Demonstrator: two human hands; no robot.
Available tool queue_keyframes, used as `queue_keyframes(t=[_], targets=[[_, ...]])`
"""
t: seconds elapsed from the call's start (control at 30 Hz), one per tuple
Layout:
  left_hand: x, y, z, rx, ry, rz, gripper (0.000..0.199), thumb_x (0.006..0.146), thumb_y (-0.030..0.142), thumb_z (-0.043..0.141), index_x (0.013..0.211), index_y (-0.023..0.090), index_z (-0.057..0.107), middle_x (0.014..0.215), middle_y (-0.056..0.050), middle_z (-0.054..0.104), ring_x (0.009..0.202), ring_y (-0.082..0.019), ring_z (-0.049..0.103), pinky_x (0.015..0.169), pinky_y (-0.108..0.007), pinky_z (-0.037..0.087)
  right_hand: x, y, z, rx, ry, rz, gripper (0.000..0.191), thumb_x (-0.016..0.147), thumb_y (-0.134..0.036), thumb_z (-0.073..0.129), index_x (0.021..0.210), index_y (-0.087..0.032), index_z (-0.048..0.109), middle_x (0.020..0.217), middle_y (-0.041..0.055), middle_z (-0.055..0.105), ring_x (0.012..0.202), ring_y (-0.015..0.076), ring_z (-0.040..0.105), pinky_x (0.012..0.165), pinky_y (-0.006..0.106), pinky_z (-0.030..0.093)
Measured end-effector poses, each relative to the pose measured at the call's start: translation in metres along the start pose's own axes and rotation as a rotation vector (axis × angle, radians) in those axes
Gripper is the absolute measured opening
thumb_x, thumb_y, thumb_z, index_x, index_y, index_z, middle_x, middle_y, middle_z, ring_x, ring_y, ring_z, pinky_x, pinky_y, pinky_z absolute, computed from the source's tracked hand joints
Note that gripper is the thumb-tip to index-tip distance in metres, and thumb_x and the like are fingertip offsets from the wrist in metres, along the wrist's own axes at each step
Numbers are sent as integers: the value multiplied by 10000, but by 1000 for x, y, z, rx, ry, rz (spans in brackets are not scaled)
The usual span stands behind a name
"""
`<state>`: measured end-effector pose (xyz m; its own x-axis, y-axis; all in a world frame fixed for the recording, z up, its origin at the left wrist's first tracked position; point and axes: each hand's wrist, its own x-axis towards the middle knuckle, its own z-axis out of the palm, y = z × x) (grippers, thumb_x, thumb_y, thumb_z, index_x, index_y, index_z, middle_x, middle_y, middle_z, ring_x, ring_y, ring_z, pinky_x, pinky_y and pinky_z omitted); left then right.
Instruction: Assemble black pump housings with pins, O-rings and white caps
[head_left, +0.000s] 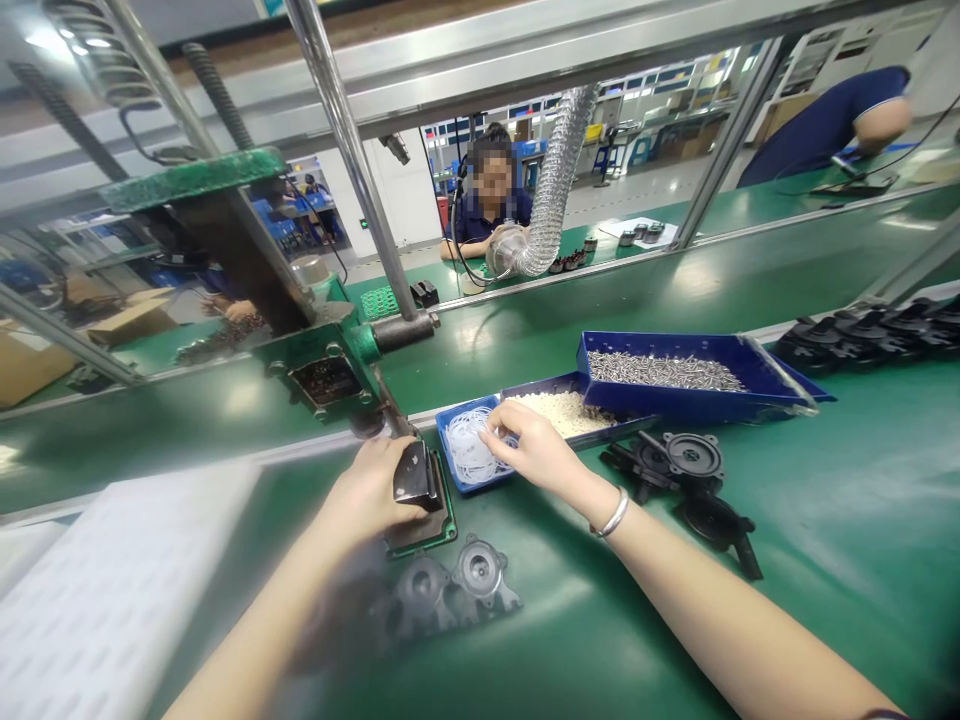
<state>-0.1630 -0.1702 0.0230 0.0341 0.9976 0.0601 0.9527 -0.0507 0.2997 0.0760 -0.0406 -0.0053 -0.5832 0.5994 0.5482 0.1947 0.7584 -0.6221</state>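
Observation:
My left hand [375,490] is wrapped round a black block [416,475] that rests on the green-edged base [442,530] of a hand press [330,370]. To the right, my right hand [529,440] reaches over a small blue tray [446,455] full of thin white rings [469,445]. Its thumb and forefinger are pinched together at the rings; whether a ring is between them is too small to tell. In front of the press base lie several dark round housings [480,568], partly blurred. More black housings with spouts [694,455] lie right of my right wrist.
Behind the tray stand a bin of cream-coloured small parts [555,408] and a blue bin of metal pins [667,370]. A white perforated sheet [127,590] lies at left. Black parts [862,335] line the right back. A co-worker [491,195] sits opposite behind a flexible duct [559,180].

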Motion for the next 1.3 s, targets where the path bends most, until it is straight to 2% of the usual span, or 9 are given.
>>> queue_keyframes(t=[0.47, 0.9, 1.3], targets=[[2, 6, 0, -3, -15, -32, 881, 556, 327, 899, 1320, 203, 479, 1264, -137, 588, 1223, -362, 508, 1003, -472, 441, 1, -3, 0, 20, -8, 0, 161, 922, -233, 575, 770, -197, 537, 771, 29, 551, 725, 179, 520, 673, 305, 432], [2, 7, 1, 26, -4, -29, 812, 588, 313, 864, 1299, 204, 486, 1243, -124, 601, 1203, -349, 528, 1002, -463, 450, 0, -4, 1, 34, -16, 11, 143, 904, -213, 592, 769, -194, 546, 766, 21, 551, 717, 170, 524, 672, 299, 434], [2, 5, 2, 44, 16, -27, 805, 587, 323, 849, 1299, 209, 489, 1307, -131, 580, 1239, -356, 505, 1008, -478, 463, 1, -7, -1, 61, -21, -4, 163, 917, -243, 577, 766, -198, 538, 769, 27, 556, 711, 174, 514, 668, 309, 438]])
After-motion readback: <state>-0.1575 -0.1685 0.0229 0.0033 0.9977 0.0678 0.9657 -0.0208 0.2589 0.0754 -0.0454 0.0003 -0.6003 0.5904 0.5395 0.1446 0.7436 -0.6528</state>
